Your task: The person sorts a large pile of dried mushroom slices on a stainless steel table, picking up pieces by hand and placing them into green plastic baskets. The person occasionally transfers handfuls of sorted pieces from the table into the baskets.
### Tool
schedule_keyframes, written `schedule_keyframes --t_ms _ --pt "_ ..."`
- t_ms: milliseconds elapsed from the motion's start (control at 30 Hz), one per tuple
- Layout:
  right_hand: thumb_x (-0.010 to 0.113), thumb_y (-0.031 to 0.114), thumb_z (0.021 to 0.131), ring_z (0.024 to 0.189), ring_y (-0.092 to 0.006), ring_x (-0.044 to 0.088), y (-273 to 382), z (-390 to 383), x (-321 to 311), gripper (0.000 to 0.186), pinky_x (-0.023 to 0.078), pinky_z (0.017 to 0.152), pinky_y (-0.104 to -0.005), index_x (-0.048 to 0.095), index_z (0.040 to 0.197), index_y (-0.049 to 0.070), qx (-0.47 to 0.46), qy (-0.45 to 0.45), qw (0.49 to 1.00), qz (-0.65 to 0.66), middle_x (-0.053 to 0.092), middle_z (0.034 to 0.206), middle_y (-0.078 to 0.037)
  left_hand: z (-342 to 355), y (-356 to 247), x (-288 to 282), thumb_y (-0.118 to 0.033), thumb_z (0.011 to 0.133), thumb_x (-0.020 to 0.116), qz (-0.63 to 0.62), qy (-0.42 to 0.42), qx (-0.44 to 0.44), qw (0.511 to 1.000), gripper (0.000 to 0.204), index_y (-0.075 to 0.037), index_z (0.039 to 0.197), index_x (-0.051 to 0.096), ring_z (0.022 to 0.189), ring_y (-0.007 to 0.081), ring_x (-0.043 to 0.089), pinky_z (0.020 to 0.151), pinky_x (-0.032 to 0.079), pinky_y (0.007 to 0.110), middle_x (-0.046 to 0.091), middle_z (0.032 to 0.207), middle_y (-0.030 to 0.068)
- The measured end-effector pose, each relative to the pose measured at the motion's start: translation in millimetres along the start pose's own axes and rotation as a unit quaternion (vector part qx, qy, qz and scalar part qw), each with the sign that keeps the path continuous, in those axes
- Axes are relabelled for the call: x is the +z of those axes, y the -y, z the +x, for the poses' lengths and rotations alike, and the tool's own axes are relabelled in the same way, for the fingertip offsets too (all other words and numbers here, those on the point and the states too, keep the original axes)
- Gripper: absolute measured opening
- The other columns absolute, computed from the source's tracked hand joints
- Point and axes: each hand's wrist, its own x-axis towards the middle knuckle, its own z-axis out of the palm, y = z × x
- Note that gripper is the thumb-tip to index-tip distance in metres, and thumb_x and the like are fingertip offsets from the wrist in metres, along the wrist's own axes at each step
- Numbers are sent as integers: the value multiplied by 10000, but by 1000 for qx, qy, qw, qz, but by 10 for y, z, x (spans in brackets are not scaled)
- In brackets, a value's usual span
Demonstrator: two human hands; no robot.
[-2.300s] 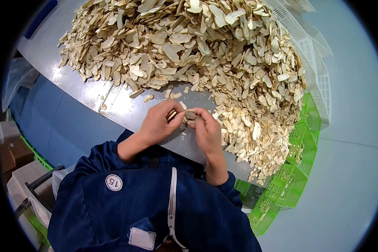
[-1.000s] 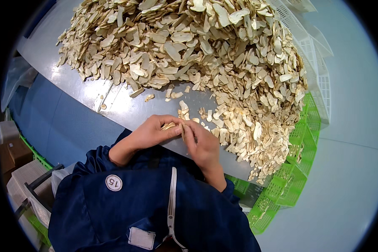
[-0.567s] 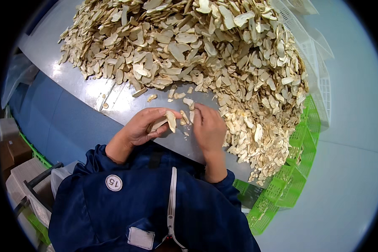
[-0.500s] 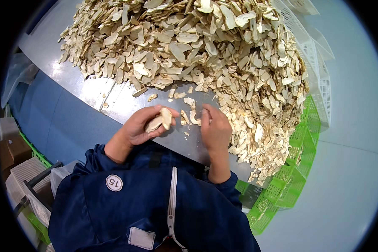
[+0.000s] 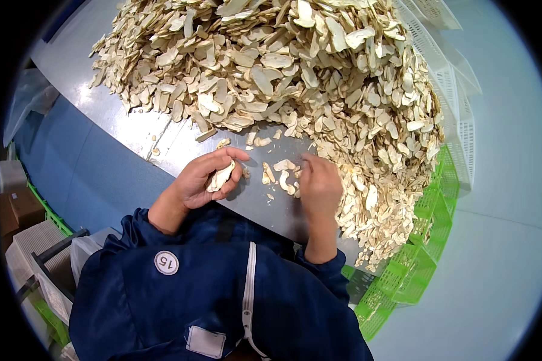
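My left hand (image 5: 203, 178), palm up, is closed around a pale dried slice (image 5: 221, 177) with tan edges; whether more lie under it is hidden. To its right, my right hand (image 5: 320, 183) is curled above the metal table (image 5: 256, 201), back toward me. Its fingertips are bunched and a little blurred, and anything between them is hidden. Between the hands lie several small loose pieces, among them a curved piece (image 5: 285, 182) close to my right hand. Beyond both hands rises a large heap of similar slices (image 5: 265, 78).
Smaller fragments (image 5: 367, 222) spread along the heap's right side. Green perforated baskets (image 5: 418, 265) line the right table edge, with white perforated baskets (image 5: 454, 96) farther back. On the left are blue floor (image 5: 96, 162), a cardboard box (image 5: 25, 210) and clear plastic (image 5: 33, 99).
Two slices showed in my left hand earlier; now only one shows there. My right hand has shifted slightly to the right, away from my left. The view has moved a little.
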Motion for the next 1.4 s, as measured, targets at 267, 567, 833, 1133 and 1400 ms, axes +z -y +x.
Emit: schedule_keyframes --t_ms 267,567,833,1133,1400 --pt "681 177 892 1257 -285 554 674 61 139 292 456 1019 -433 688 1177 118 -130 89 978 133 636 1271 -59 0 25 -95 -199 1061 459 -111 43 32 992 220 -3 1107 547 616 162 574 445 466 244 610 918 116" --pt "678 89 839 1306 -292 525 -137 -363 -131 360 408 1097 -480 677 1194 146 -128 84 988 14 611 1334 -54 180 117 -60 -260 1079 441 -151 69 -18 986 271 -21 1053 567 746 200 615 550 548 274 576 932 105" --pt "661 27 841 1301 -322 516 -714 -314 -702 322 383 1108 -516 703 1136 147 -22 -24 979 -204 598 1350 -80 441 250 51 -275 1094 397 -154 84 -75 982 269 -44 1047 526 708 189 548 491 468 259 545 958 103" --pt "678 149 860 1176 -320 585 227 356 159 315 479 1002 -452 677 1166 72 -75 24 990 113 651 1237 -102 416 241 27 -276 1097 401 -146 82 -51 985 260 -53 1054 529 666 155 523 445 423 237 537 951 88" --pt "693 152 859 1275 -308 529 51 196 71 319 451 1035 -447 681 1173 103 -80 96 990 59 593 1330 -105 415 244 97 -259 1095 404 -124 72 -50 988 254 -41 1049 526 651 158 535 430 428 236 553 932 98"
